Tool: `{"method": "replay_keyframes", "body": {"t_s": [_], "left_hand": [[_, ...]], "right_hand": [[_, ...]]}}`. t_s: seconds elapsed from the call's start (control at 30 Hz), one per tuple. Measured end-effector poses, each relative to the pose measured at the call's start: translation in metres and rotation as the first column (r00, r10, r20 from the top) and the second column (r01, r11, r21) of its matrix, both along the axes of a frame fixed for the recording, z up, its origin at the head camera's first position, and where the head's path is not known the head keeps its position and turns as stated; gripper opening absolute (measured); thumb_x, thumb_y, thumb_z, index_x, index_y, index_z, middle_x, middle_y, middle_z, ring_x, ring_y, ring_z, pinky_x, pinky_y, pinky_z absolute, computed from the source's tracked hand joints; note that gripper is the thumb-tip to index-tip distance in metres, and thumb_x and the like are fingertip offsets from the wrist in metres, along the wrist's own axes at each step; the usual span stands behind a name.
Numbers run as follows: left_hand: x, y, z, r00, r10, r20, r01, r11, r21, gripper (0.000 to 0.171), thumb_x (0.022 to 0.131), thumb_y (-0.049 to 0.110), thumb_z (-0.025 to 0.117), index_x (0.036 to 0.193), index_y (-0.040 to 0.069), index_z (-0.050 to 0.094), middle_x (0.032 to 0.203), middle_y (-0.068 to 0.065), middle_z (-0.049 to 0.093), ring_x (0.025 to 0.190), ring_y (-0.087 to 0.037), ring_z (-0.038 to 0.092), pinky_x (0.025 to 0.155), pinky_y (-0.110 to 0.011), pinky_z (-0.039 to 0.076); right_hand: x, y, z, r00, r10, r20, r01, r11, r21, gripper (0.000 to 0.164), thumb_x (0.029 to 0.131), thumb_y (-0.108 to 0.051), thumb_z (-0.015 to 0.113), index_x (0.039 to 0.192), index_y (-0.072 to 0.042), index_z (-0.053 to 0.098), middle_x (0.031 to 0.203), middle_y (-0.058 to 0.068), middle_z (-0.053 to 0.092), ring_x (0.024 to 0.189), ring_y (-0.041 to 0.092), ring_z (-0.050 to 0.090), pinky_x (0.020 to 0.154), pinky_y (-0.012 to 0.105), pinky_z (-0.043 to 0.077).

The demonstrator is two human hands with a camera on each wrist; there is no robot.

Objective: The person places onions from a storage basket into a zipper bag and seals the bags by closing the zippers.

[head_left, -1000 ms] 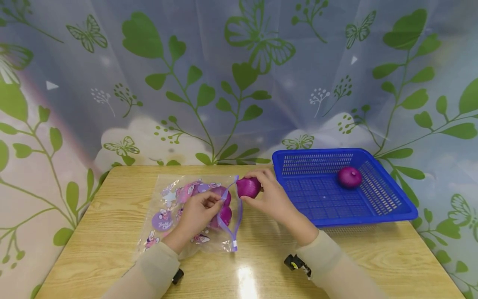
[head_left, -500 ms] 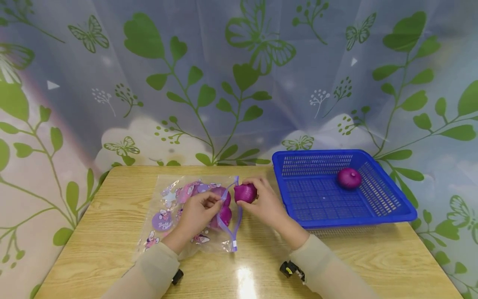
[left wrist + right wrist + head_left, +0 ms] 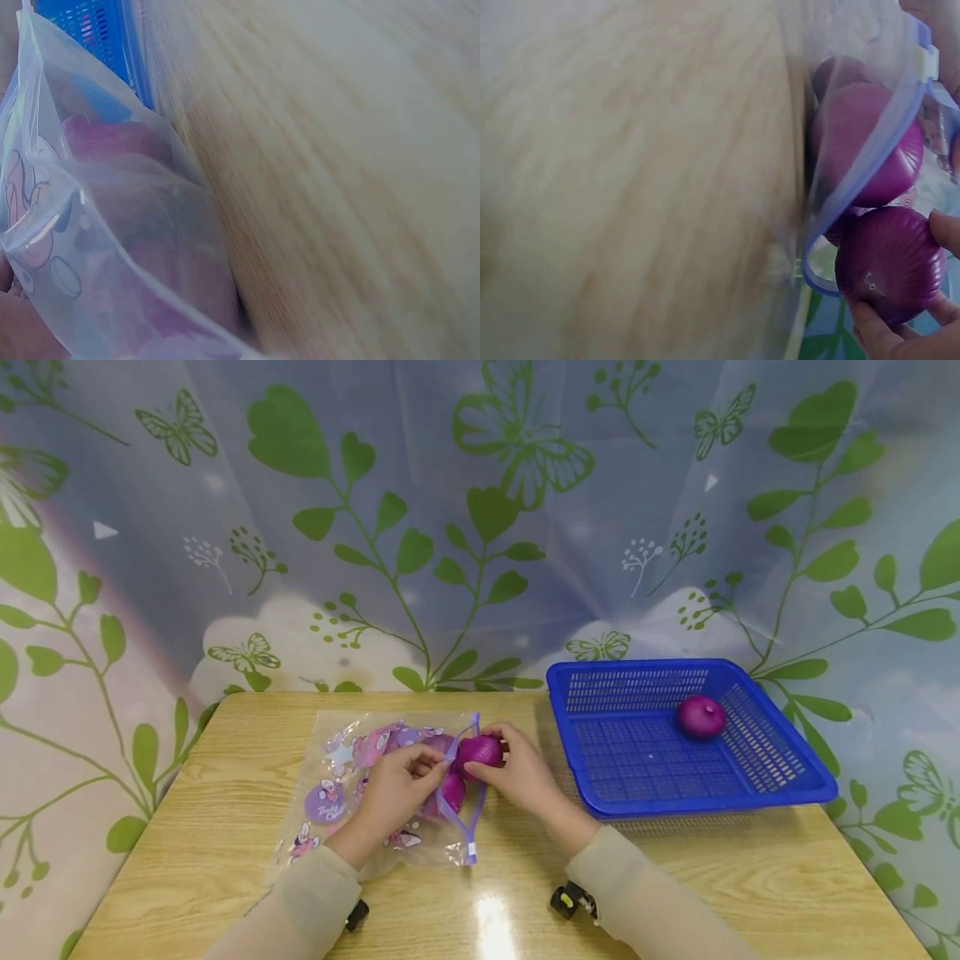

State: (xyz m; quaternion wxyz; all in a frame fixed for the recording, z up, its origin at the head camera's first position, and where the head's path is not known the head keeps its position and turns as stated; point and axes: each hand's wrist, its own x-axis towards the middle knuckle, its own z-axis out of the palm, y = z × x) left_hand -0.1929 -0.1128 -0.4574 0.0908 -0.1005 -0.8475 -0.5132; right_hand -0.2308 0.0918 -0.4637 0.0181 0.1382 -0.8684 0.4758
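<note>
My right hand (image 3: 521, 772) holds a purple-red onion (image 3: 480, 752) between thumb and fingers, right at the mouth of a clear printed zip bag (image 3: 307, 752). In the right wrist view the held onion (image 3: 891, 262) sits within the bag's purple zip edge (image 3: 870, 161), close to another onion (image 3: 870, 142) inside. My left hand (image 3: 405, 785) pinches the upper edge of the opening, keeping the mouth apart. Several onions lie in the bag, partly hidden by the left hand and the print. The left wrist view shows the bag's side (image 3: 135, 217) with onions blurred through the plastic.
A blue plastic basket (image 3: 637, 806) stands to the right on the wooden table (image 3: 247, 727), with one onion (image 3: 702, 717) in it. A white slider (image 3: 472, 850) sits at the near end of the bag's zip. Behind the table hangs a leaf-and-butterfly printed curtain (image 3: 375, 527).
My right hand has moved left with the onion, bringing it from just right of the zip edge into the bag's mouth. The left hand has stayed in place.
</note>
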Motion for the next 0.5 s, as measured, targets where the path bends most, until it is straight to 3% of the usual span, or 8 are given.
{"method": "replay_keyframes", "body": {"t_s": [0.23,0.5], "left_hand": [[0.0012,0.0008,0.001,1.0,-0.01,-0.001,0.01,1.0,0.002,0.005,0.09,0.01,0.075,0.094,0.012,0.074,0.081,0.003,0.069,0.07,-0.012,0.063,0.06,-0.024,0.056],[0.0017,0.0007,0.0024,1.0,-0.013,0.006,0.013,1.0,-0.007,0.004,0.09,0.011,0.075,0.094,0.013,0.074,0.081,0.004,0.068,0.071,-0.012,0.063,0.061,-0.024,0.056]], "right_hand": [[-0.0005,-0.0027,-0.0039,0.998,-0.027,0.051,0.029,0.999,-0.035,0.051,0.086,-0.024,0.081,0.129,-0.007,0.059,0.128,0.017,0.063,0.109,0.035,0.065,0.084,0.039,0.059],[-0.0051,-0.0072,-0.0072,0.998,-0.015,0.069,0.018,0.999,-0.041,0.05,0.091,-0.02,0.076,0.132,0.002,0.058,0.122,0.019,0.064,0.104,0.034,0.067,0.084,0.037,0.059]]}}
